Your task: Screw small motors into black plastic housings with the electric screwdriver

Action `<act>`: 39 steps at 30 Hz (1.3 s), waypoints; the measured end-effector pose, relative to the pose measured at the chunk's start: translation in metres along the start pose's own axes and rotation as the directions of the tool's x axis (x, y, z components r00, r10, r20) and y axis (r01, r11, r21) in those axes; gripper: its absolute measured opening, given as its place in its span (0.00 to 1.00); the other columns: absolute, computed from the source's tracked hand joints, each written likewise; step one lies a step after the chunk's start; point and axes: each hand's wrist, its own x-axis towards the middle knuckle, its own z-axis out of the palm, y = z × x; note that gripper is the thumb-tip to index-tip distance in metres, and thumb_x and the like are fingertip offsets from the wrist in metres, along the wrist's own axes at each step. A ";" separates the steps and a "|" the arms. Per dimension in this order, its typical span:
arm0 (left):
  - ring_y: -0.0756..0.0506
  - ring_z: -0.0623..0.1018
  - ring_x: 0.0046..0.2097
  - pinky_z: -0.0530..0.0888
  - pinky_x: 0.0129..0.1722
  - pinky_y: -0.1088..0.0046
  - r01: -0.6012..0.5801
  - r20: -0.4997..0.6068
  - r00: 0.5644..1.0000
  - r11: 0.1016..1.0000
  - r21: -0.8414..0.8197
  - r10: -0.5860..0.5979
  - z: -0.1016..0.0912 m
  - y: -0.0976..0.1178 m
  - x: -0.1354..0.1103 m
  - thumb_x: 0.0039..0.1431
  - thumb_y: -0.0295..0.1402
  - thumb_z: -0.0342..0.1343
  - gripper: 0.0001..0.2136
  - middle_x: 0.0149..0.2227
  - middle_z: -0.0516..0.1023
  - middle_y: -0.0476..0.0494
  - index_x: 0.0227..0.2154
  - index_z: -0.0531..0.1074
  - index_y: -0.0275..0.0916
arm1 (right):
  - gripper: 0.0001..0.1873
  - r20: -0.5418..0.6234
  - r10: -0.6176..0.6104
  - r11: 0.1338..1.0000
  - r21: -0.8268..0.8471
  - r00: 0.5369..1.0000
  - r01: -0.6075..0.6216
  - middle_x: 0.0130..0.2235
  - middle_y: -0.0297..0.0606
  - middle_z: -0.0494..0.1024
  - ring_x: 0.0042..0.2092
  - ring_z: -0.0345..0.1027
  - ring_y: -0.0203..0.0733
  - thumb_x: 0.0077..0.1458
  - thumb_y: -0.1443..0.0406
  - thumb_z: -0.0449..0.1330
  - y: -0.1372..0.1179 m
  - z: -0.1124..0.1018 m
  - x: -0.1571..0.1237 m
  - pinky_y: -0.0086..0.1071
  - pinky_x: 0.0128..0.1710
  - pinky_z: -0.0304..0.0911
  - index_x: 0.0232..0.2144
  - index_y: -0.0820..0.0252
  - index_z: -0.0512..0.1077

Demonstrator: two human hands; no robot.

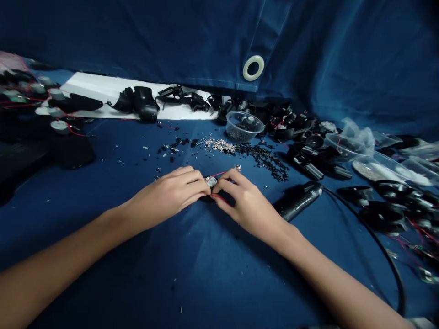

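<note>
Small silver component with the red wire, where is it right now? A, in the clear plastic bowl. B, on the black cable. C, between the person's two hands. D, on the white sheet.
C: the small silver component sits pinched between the fingers of the left hand and the right hand.

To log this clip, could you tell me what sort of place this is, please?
Likely a small-parts electronics workbench: a pile of tiny silver metal parts, black plastic housings, and a small red-wired component.
</note>
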 end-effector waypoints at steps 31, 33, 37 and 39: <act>0.48 0.72 0.45 0.69 0.47 0.72 0.058 -0.028 0.998 0.998 0.005 -0.058 0.003 -0.029 0.000 0.64 0.29 0.48 0.08 0.41 0.72 0.46 0.40 0.71 0.41 | 0.04 0.147 0.153 0.973 -0.196 0.977 -0.123 0.33 0.34 0.69 0.28 0.61 0.33 0.56 0.68 0.53 0.011 -0.005 -0.001 0.29 0.27 0.51 0.35 0.56 0.64; 0.48 0.72 0.45 0.69 0.47 0.72 0.066 -0.028 0.997 0.998 0.017 -0.066 0.003 -0.028 0.000 0.64 0.29 0.48 0.08 0.41 0.72 0.46 0.40 0.71 0.40 | 0.02 0.132 0.202 0.943 -0.295 0.970 -0.156 0.32 0.34 0.69 0.26 0.58 0.33 0.57 0.67 0.52 0.011 -0.008 -0.002 0.29 0.25 0.47 0.34 0.56 0.64; 0.48 0.71 0.46 0.69 0.48 0.72 0.061 -0.022 0.998 0.997 0.044 -0.060 0.003 -0.029 0.002 0.64 0.28 0.48 0.07 0.42 0.71 0.45 0.40 0.71 0.40 | 0.04 0.133 0.222 0.916 -0.369 0.966 -0.160 0.33 0.36 0.69 0.26 0.59 0.34 0.58 0.65 0.51 0.006 -0.008 -0.002 0.30 0.24 0.46 0.35 0.56 0.65; 0.48 0.71 0.47 0.69 0.49 0.71 0.055 -0.028 0.998 0.997 0.051 -0.054 0.003 -0.030 0.003 0.64 0.29 0.48 0.07 0.44 0.70 0.44 0.40 0.70 0.39 | 0.05 0.118 0.213 0.910 -0.385 0.970 -0.153 0.35 0.37 0.69 0.29 0.62 0.36 0.59 0.64 0.51 0.003 -0.006 -0.002 0.30 0.25 0.48 0.37 0.56 0.66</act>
